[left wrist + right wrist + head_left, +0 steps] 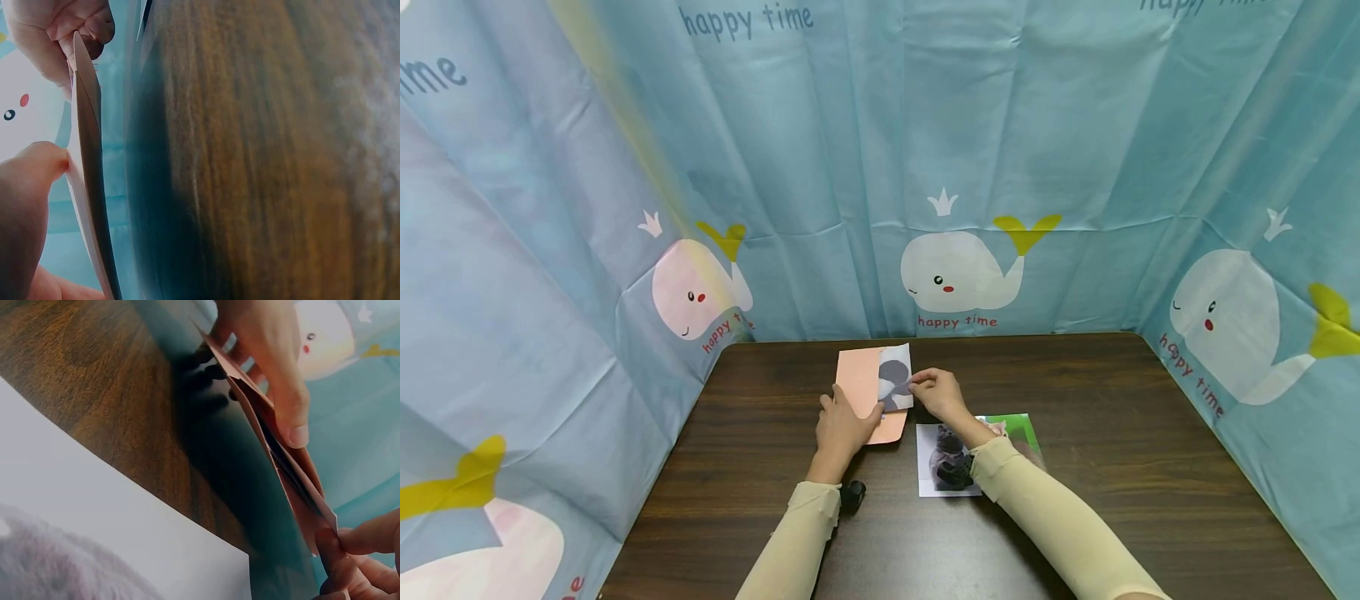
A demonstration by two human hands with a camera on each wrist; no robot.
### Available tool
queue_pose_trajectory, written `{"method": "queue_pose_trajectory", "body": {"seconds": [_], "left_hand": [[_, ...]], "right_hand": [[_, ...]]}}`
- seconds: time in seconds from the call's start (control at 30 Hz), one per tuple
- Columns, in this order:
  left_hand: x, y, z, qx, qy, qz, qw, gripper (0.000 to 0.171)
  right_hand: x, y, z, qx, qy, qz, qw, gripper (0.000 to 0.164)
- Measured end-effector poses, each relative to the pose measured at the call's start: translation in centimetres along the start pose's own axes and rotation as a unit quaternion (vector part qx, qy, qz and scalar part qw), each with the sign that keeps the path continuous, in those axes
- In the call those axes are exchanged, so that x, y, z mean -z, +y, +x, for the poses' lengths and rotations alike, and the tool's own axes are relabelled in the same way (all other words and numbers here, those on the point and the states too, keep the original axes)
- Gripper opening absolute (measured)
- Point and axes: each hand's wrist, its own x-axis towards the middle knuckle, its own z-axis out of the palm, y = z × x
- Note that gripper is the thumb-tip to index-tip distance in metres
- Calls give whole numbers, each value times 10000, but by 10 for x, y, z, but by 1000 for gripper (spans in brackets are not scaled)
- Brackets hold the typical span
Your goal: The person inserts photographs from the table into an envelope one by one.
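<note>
My left hand (846,429) holds a peach paper envelope (857,371) by its left side, thumb on top and fingers at the edge. The envelope appears nearly edge-on in the left wrist view, raised off the table. A photo print (895,375) with grey shapes on white sticks out of its right side. Between thumb and fingertips, my right hand (942,393) pinches the photo's right edge. From the right wrist, the envelope's mouth gapes, with a dark layer inside it. Part of the photo is hidden within the envelope.
Two more prints lie on the dark wooden table (737,517) under my right forearm: one of a grey furry animal (951,458), one with a green edge (1018,425). A black wrist camera (852,497) sits at my left wrist. Blue whale-print curtains (820,275) surround the table.
</note>
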Motion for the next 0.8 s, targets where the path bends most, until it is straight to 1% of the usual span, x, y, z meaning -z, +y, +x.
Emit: {"method": "queue_pose_trajectory", "body": {"seconds": [0.13, 0.37, 0.57, 0.8], "left_hand": [[1, 1, -1, 25, -33, -1, 10000, 113], [1, 1, 1, 44, -52, -11, 10000, 114], [2, 1, 0, 74, -77, -25, 9999, 114], [0, 1, 0, 92, -60, -51, 9999, 112]], "right_hand": [[-2, -2, 0, -10, -10, -22, 10000, 13], [-7, -4, 2, 125, -33, -214, 9997, 12], [-11, -7, 2, 123, -143, -238, 9995, 13], [-18, -8, 2, 83, -145, -275, 9995, 11]]}}
